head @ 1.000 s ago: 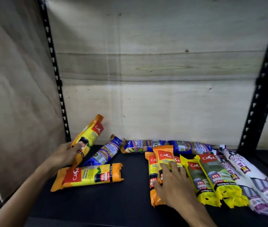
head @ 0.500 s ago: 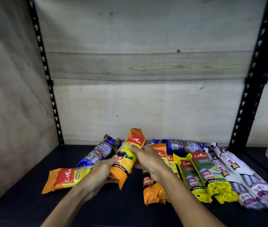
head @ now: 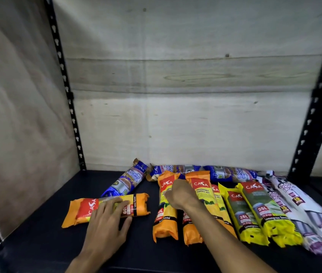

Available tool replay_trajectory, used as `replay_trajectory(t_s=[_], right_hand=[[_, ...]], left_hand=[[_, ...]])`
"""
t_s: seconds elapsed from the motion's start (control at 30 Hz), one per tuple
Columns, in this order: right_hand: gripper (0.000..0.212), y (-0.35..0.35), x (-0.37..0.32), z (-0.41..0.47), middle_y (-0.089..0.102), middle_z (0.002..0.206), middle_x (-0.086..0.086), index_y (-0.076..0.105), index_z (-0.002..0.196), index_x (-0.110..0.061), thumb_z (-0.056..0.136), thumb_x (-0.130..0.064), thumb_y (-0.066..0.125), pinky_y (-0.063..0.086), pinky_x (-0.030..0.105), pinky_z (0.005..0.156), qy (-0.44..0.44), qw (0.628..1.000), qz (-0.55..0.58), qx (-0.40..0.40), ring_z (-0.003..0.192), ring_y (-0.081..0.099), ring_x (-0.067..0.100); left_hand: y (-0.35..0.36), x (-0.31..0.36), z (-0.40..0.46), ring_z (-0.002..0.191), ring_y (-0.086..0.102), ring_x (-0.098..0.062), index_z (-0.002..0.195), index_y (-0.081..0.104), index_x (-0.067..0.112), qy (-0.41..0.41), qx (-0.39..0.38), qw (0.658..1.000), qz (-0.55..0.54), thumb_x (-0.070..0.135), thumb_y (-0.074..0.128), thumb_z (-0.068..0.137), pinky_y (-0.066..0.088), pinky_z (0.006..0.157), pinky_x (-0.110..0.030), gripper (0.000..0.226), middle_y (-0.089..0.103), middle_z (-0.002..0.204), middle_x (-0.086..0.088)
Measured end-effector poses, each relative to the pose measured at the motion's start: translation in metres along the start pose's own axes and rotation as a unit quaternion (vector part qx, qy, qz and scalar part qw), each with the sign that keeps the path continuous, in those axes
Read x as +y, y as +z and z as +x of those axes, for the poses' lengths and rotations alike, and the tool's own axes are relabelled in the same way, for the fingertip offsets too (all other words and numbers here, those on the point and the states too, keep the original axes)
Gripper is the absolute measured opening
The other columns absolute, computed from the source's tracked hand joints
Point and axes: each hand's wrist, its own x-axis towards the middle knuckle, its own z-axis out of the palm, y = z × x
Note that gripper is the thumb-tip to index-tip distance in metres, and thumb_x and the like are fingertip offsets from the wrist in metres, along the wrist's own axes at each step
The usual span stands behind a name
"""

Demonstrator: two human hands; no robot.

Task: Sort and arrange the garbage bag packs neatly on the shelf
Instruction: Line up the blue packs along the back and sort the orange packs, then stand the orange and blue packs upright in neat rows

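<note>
Several garbage bag packs lie on the black shelf. My left hand rests with its fingers spread over an orange pack that lies sideways at the left. My right hand grips the upper part of an orange pack lying lengthwise beside two more orange packs. To their right lie two yellow-green 25L packs and white-purple drawstring packs. Three blue packs lie behind: one slanted, two along the back wall.
Black perforated uprights stand at the back left and at the right. Wood panels close the back and the left side. Bare shelf surface shows at the front and far left.
The orange pack that both hands held in the air now lies lengthwise at the left of the orange row. My left hand has moved left onto the sideways orange pack.
</note>
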Motion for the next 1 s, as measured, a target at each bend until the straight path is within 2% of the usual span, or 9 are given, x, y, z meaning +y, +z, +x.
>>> replay_trajectory(t_s=[0.13, 0.27, 0.4, 0.47, 0.57, 0.7, 0.77, 0.83, 1.0], right_hand=[[0.033, 0.005, -0.003, -0.002, 0.059, 0.132, 0.013, 0.058, 0.128, -0.003, 0.099, -0.018, 0.057, 0.051, 0.032, 0.087, -0.001, 0.998, -0.061, 0.005, 0.117, 0.060, 0.028], [0.032, 0.010, -0.006, -0.001, 0.059, 0.133, 0.012, 0.059, 0.129, -0.005, 0.099, -0.017, 0.058, 0.049, 0.033, 0.091, -0.007, 0.996, -0.094, 0.007, 0.120, 0.057, 0.028], [0.034, 0.017, -0.007, 0.000, 0.059, 0.133, 0.013, 0.058, 0.129, -0.005, 0.098, -0.019, 0.058, 0.049, 0.036, 0.094, -0.019, 0.993, -0.116, 0.003, 0.120, 0.057, 0.030], [0.032, 0.021, -0.007, 0.002, 0.060, 0.131, 0.012, 0.059, 0.127, -0.007, 0.098, -0.021, 0.058, 0.045, 0.039, 0.099, -0.030, 0.990, -0.139, 0.002, 0.121, 0.055, 0.031], [0.037, 0.024, -0.008, 0.004, 0.060, 0.132, 0.012, 0.059, 0.127, -0.011, 0.094, -0.026, 0.061, 0.036, 0.042, 0.104, -0.044, 0.975, -0.219, 0.018, 0.120, 0.051, 0.031], [0.061, 0.026, -0.019, 0.001, 0.030, 0.157, 0.021, 0.043, 0.145, -0.007, 0.092, -0.031, 0.064, 0.030, 0.046, 0.114, -0.078, 0.973, -0.211, 0.051, 0.143, 0.023, 0.042], [0.054, 0.029, -0.027, -0.001, 0.041, 0.151, 0.018, 0.047, 0.141, -0.007, 0.097, -0.037, 0.056, 0.023, 0.046, 0.116, -0.121, 0.973, -0.194, 0.033, 0.142, 0.027, 0.039], [0.054, 0.032, -0.034, -0.002, 0.050, 0.143, 0.013, 0.050, 0.137, -0.010, 0.098, -0.047, 0.050, 0.027, 0.045, 0.112, -0.149, 0.976, -0.156, -0.009, 0.137, 0.033, 0.035], [0.077, 0.042, -0.047, 0.004, 0.044, 0.149, 0.010, 0.036, 0.150, -0.016, 0.090, -0.056, 0.061, 0.028, 0.045, 0.111, -0.192, 0.956, -0.187, -0.116, 0.139, 0.030, 0.034]], left_hand=[[-0.007, -0.014, 0.001, 0.118, 0.055, -0.015, 0.125, 0.061, 0.033, -0.015, -0.010, 0.999, 0.029, 0.066, 0.034, 0.079, 0.045, 0.092, -0.036, 0.063, 0.061, 0.126, 0.010], [-0.012, -0.028, 0.003, 0.120, 0.051, -0.011, 0.125, 0.060, 0.040, -0.043, 0.010, 0.999, 0.013, 0.072, 0.024, 0.081, 0.039, 0.096, -0.035, 0.065, 0.057, 0.128, 0.015], [-0.023, -0.036, 0.002, 0.122, 0.047, -0.023, 0.122, 0.064, 0.034, -0.144, 0.050, 0.988, -0.015, 0.061, 0.050, 0.088, 0.039, 0.098, -0.048, 0.047, 0.054, 0.133, 0.004], [-0.026, -0.042, 0.001, 0.128, 0.040, -0.031, 0.130, 0.059, 0.029, -0.214, 0.047, 0.975, -0.026, 0.055, 0.059, 0.086, 0.034, 0.103, -0.054, 0.052, 0.047, 0.141, -0.003], [-0.032, -0.053, 0.001, 0.134, 0.033, -0.040, 0.139, 0.047, 0.023, -0.300, 0.000, 0.952, -0.053, 0.061, 0.056, 0.084, 0.028, 0.108, -0.056, 0.067, 0.036, 0.149, -0.013], [-0.033, -0.063, 0.004, 0.128, 0.042, -0.041, 0.142, 0.040, 0.021, -0.328, -0.053, 0.939, -0.085, 0.068, 0.050, 0.083, 0.036, 0.104, -0.053, 0.076, 0.047, 0.143, -0.015], [-0.033, -0.065, 0.006, 0.129, 0.042, -0.040, 0.143, 0.039, 0.020, -0.325, -0.065, 0.939, -0.089, 0.069, 0.048, 0.084, 0.037, 0.103, -0.052, 0.077, 0.051, 0.140, -0.013], [-0.034, -0.066, 0.006, 0.130, 0.042, -0.038, 0.144, 0.040, 0.020, -0.321, -0.070, 0.940, -0.085, 0.070, 0.045, 0.085, 0.037, 0.103, -0.051, 0.077, 0.052, 0.140, -0.011], [-0.036, -0.066, 0.005, 0.130, 0.041, -0.035, 0.143, 0.043, 0.023, -0.315, -0.081, 0.942, -0.078, 0.069, 0.042, 0.086, 0.038, 0.103, -0.049, 0.073, 0.054, 0.139, -0.008]])
